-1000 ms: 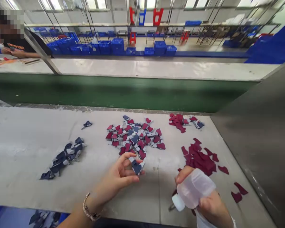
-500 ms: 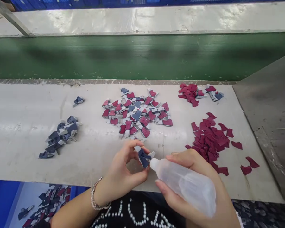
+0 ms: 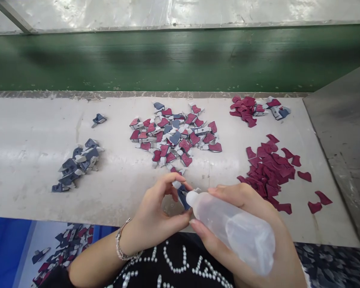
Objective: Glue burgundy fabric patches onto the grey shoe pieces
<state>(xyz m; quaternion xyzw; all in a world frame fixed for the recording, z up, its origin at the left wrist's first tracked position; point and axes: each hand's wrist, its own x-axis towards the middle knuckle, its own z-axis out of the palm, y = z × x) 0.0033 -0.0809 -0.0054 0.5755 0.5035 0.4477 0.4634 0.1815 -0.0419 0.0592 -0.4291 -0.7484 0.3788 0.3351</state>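
Note:
Between the thumb and fingers of my left hand (image 3: 156, 214) is a small dark blue and white plastic part (image 3: 183, 196), tilted up. My right hand (image 3: 246, 216) is wrapped round a translucent squeeze bottle (image 3: 237, 230) lying aslant, its white cap end against or just over the hollow of the part. The cap hides some of that part. Beyond my hands lies a heap of white parts with maroon or blue faces (image 3: 175, 138). Right of it are loose flat maroon pieces (image 3: 268, 170).
Blue and white parts (image 3: 78, 162) lie in a pile on the left of the white table (image 3: 27, 160), with a single one (image 3: 99, 119) behind. A smaller maroon pile (image 3: 243, 110) is at back right. A metal panel (image 3: 345, 140) bounds the right; a blue bin (image 3: 10, 248) stands below left.
The bottle's tip has moved slightly left, further over the blue and white part. My view has tipped down a little, so the table appears higher.

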